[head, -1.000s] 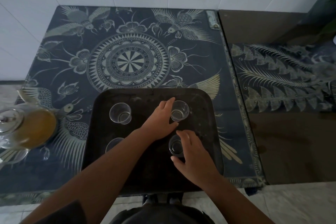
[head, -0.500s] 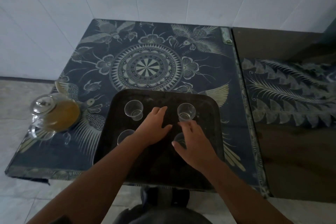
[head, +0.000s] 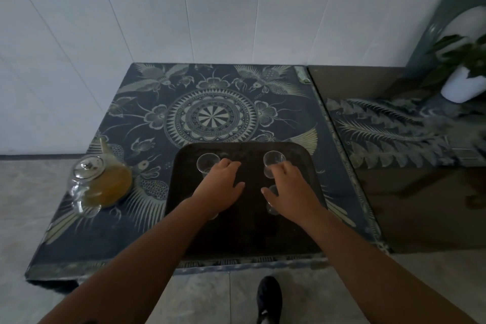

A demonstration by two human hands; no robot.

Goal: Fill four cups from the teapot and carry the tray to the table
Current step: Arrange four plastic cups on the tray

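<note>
- Since the cups likely need spacing for pouring, my right hand point(head: 292, 189) rests loosely spread fingertips against the far-right cup point(head: 273, 159), gripping nothing.
- My left hand point(head: 219, 187), loosely bent and empty, sits beside the far-left cup point(head: 206, 162).
- The teapot point(head: 105, 184) stands well left of my fingers, off the tray point(head: 244, 234).

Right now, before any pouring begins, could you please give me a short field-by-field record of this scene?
teapot: glass, amber tea inside, on the patterned table, left of the tray
tray: dark, holds the cups
far-left cup: upright, looks empty
far-right cup: upright, looks empty
near cups: largely hidden under the hands
left hand: over the tray beside the far-left cup, holding nothing
right hand: fingertips at the far-right cup, grip unclear
</note>
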